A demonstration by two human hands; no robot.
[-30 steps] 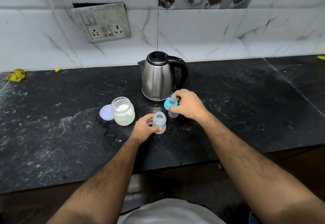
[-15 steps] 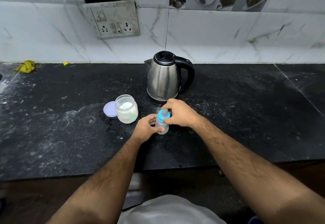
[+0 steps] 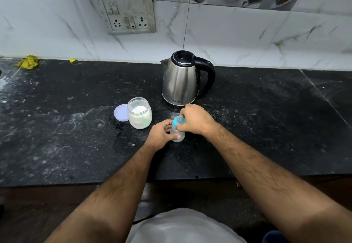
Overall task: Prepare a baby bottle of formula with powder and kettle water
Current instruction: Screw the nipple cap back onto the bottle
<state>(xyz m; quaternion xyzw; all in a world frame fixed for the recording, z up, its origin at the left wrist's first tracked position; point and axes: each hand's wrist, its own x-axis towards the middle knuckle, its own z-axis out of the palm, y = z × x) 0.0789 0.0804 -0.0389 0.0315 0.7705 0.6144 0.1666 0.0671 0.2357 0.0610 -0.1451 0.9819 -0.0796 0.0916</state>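
Toward the middle of the tabletop (image 3: 57,147), nearer its front edge than the wall, the baby bottle (image 3: 178,133) stands upright. The left hand (image 3: 162,135) has its fingers (image 3: 176,137) clamped around the bottle body. The right hand (image 3: 196,119) has its fingers closed on the blue teat collar (image 3: 178,122) at the neck, apparently to screw it on.

Hazards noted:
- The collar may seat crooked if turned at a tilt; a cross-threaded collar would leak on shaking.
- The bottle contents cannot be judged through the hands. If hot water is inside, a weak hold on the body could tip it and scald.
- The powder jar (image 3: 139,116) stands open just left of the bottle, its lid (image 3: 121,112) lying flat on its far side, against it. A left elbow swing could knock the jar and spill powder.
- The kettle (image 3: 180,79) stands close behind the right hand; withdrawing that hand backward risks contact with a possibly hot shell.
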